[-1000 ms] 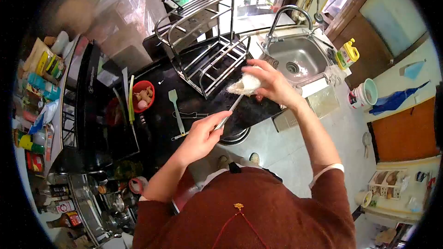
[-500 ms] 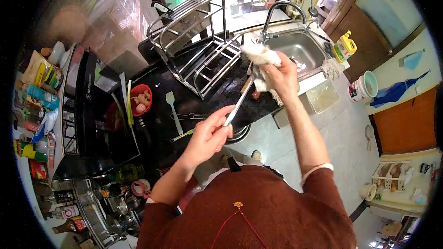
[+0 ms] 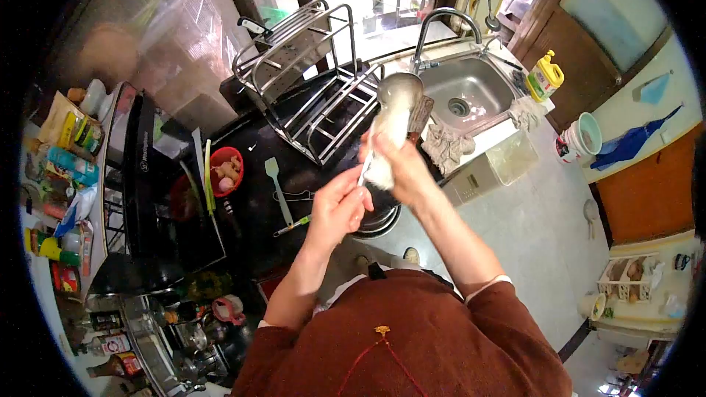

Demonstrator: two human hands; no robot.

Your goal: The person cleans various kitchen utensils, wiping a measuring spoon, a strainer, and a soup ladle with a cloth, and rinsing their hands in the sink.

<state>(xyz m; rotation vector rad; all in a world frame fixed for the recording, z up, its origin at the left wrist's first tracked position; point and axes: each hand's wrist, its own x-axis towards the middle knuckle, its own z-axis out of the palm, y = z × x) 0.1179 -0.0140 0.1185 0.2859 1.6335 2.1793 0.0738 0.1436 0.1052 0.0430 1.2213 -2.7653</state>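
Note:
A metal ladle [image 3: 401, 87] is held up over the dark counter, its round bowl pointing toward the sink. My left hand [image 3: 337, 209] is closed on the end of its handle. Around the handle, a white cloth [image 3: 395, 123] is wrapped in my right hand [image 3: 403, 165], which grips the ladle through it, just beyond my left hand. The cloth hides most of the handle. Just behind the ladle lies a dark, flat piece with a reddish handle [image 3: 420, 116], partly covered.
A metal rack [image 3: 316, 95] stands at the back, left of the steel sink [image 3: 471, 92]. Crumpled rags [image 3: 447, 145] lie at the sink's front edge. A grey-green spatula [image 3: 278, 187] and a red bowl [image 3: 224, 169] with ginger sit left. A yellow bottle [image 3: 544, 77] stands right.
My right hand and the cloth have moved from the ladle's head down the handle, closer to my left hand. The ladle's bowl now shows uncovered.

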